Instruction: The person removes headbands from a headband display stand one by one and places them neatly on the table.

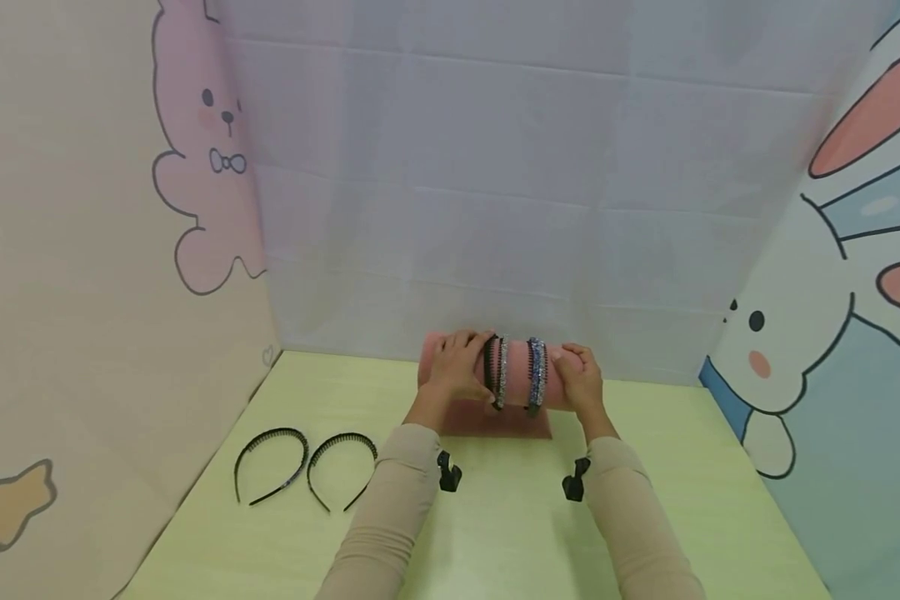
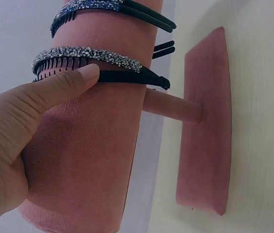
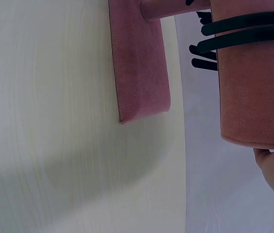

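A pink padded headband display stand (image 1: 517, 367) has a horizontal roll on a post and flat base (image 2: 204, 131). My left hand (image 1: 456, 367) spans the left half of the roll, its thumb on the black toothed headband (image 2: 117, 76) and its fingertips at that band's top. Right beside it sits a headband with silver glitter (image 2: 88, 52). Farther right on the roll are blue-glitter headbands (image 1: 537, 372), whose black ends (image 3: 246, 31) stick out below. My right hand (image 1: 583, 379) grips the roll's right end; most of its fingers are hidden in the right wrist view.
Two black toothed headbands, one farther left (image 1: 270, 432) and one nearer the arm (image 1: 345, 437), lie on the pale yellow table (image 1: 510, 533). A white cloth backdrop (image 1: 450, 208) hangs close behind the stand. Printed side panels flank the table.
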Action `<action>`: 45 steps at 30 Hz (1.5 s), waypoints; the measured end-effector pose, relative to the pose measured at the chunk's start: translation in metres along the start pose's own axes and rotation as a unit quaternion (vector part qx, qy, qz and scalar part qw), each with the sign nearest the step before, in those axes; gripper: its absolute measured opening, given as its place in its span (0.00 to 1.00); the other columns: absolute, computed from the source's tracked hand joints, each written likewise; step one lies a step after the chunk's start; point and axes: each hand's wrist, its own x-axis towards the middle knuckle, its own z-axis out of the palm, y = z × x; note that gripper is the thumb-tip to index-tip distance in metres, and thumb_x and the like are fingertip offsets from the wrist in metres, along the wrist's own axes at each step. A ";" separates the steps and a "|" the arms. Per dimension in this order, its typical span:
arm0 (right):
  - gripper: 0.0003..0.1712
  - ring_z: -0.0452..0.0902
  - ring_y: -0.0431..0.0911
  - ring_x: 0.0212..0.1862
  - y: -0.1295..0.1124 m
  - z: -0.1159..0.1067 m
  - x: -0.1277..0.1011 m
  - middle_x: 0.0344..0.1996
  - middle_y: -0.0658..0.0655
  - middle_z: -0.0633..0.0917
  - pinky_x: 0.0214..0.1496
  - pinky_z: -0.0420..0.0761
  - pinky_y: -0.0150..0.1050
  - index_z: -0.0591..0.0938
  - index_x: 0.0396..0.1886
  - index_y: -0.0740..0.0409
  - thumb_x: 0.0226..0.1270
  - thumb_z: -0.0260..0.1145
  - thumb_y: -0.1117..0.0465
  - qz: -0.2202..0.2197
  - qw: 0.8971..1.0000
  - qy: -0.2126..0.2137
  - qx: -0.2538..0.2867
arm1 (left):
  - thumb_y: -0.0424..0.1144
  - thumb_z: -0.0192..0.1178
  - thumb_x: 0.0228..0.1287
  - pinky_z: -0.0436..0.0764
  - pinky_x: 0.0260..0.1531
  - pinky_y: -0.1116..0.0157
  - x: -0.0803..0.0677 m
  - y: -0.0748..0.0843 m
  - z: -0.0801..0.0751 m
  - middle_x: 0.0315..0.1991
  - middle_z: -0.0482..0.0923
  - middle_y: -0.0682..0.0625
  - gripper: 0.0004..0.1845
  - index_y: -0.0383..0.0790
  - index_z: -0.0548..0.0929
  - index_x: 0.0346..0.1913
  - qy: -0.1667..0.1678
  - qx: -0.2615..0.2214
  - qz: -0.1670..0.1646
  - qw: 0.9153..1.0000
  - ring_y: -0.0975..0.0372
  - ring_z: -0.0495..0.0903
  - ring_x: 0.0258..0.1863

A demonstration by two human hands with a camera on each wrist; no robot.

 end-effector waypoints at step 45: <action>0.22 0.68 0.55 0.52 0.002 0.003 0.002 0.55 0.59 0.74 0.53 0.67 0.50 0.76 0.52 0.50 0.60 0.65 0.48 -0.003 1.000 0.010 -0.003 | 0.56 0.78 0.29 0.52 0.61 0.55 -0.006 -0.017 -0.008 0.63 0.62 0.52 0.57 0.53 0.60 0.68 0.003 -0.008 0.002 1.000 0.58 0.58 0.63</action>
